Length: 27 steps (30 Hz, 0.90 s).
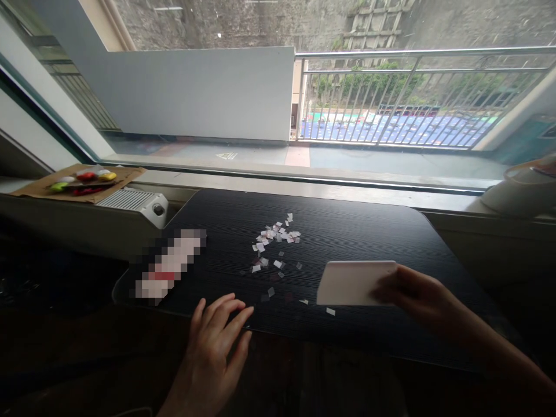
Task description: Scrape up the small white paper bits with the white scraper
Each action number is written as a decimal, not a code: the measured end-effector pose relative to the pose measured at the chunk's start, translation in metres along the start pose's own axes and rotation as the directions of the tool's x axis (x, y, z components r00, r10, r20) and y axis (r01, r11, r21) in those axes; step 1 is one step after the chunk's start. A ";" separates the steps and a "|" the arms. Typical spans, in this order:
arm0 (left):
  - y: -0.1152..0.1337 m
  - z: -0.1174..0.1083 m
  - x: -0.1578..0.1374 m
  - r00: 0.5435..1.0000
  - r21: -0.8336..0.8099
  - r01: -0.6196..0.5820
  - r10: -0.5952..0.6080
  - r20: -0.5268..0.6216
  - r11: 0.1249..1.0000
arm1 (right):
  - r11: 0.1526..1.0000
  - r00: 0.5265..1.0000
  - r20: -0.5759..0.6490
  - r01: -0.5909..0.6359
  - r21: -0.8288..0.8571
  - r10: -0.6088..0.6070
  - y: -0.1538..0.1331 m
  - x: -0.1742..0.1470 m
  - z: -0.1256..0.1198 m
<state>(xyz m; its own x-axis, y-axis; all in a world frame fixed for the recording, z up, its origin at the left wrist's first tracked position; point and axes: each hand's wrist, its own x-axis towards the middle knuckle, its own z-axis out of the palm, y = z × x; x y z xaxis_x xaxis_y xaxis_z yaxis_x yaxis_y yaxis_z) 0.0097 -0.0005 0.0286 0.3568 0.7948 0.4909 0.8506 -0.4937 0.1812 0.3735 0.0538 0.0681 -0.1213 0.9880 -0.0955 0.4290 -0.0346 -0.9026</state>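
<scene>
My right hand (410, 286) grips the right end of a flat white plastic scraper (347, 282), thin and slanted along its left edge. It is held over the right half of the dark table, and my fingertips are partly blurred. Small white and clear paper-like scraps (275, 233) lie in a loose pile near the table's middle. Several more are scattered toward the front, one scrap (330, 311) just below the scraper. At the front edge my left hand (217, 341) is open, fingers slightly bent and apart, holding nothing.
The black wood-grain table (369, 231) stands against a window sill (260, 184). A blurred-out pale and red item (171, 269) lies on its left side. Further left, a brown board (43, 184) with colourful pieces rests on a white radiator-like unit (134, 201).
</scene>
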 end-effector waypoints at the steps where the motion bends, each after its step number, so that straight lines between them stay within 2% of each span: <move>1: 0.001 0.000 0.002 1.000 -0.002 0.000 0.000 0.000 1.000 | 1.000 1.000 0.023 0.013 0.008 -0.013 -0.003 0.006 0.005; 6: 0.000 -0.005 0.001 1.000 0.027 -0.008 0.009 -0.017 1.000 | 0.999 0.994 0.095 0.045 -0.007 -0.044 -0.006 0.022 0.020; 13: -0.006 -0.002 -0.003 1.000 0.027 -0.011 0.011 0.011 1.000 | 1.000 0.996 0.087 0.016 -0.020 -0.014 0.006 0.012 -0.002; 21: 0.001 -0.001 0.005 1.000 -0.017 0.002 -0.002 0.021 1.000 | 1.000 0.991 0.130 0.029 0.008 -0.030 -0.004 0.012 0.004; 27: -0.003 0.000 0.001 1.000 -0.015 0.002 -0.002 0.000 1.000 | 1.000 0.990 0.138 0.002 -0.020 0.001 0.003 0.009 -0.015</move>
<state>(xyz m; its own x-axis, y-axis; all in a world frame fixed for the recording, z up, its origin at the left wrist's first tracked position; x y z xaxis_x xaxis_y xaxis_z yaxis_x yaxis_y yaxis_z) 0.0075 0.0016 0.0287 0.3553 0.7957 0.4905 0.8453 -0.4975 0.1947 0.3870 0.0648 0.0705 -0.2430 0.9579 -0.1531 0.4469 -0.0296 -0.8941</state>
